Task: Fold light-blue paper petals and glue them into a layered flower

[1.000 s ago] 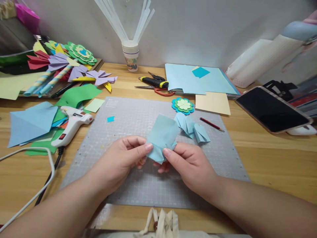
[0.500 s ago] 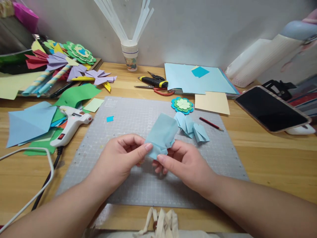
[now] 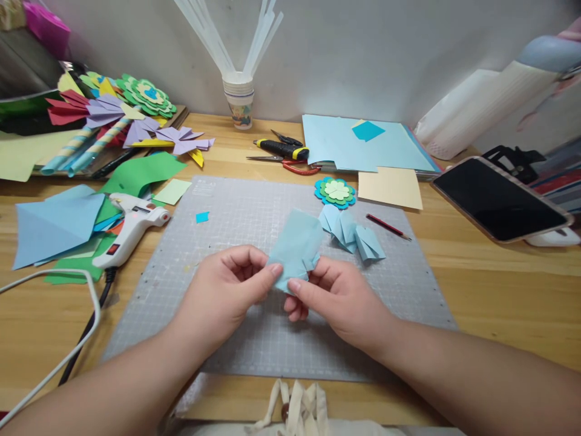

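A light blue piece of folded paper is held up over the grey cutting mat. My left hand pinches its lower left edge between thumb and fingers. At the lower right edge my right hand grips it, the thumb in front and the fingers behind. Small creases show along the paper's bottom. Just beyond lie several folded light blue paper pieces and a layered blue and green paper flower. A small bright blue scrap rests on the mat's left part.
To the left, a white glue gun lies on coloured paper, near a white cable. Scissors and a yellow-black cutter lie behind the mat. A pencil and a phone are on the right. A paper cup holds white sticks.
Both hands keep their hold on the blue paper. The paper has tilted slightly and my left thumb has shifted a little to the right along it.
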